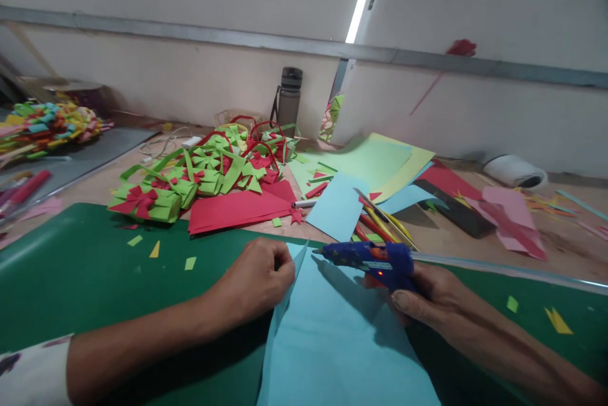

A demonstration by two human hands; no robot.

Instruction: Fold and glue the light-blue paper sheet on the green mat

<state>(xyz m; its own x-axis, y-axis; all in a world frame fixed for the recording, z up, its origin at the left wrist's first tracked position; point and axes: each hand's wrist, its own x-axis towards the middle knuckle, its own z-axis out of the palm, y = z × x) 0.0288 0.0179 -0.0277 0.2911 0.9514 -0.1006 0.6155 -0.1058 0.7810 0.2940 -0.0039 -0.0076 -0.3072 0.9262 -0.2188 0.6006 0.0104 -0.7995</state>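
"So, how does the blue paper [342,342] look?"

"Pale and broad, its left edge folded up, at six o'clock on a green mat [142,285]."

"Around it?"

"Green-and-red paper baskets [211,171] near ten, a grey bottle [289,105] at twelve, a whitish wall [190,73] behind."

"Hands?"

"At seven, the left hand [263,273], fingers closed, pinches the fold; near five, the right hand [430,295] grips a blue glue gun [375,260]."

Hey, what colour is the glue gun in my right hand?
Blue; the glue gun shows best in the head view.
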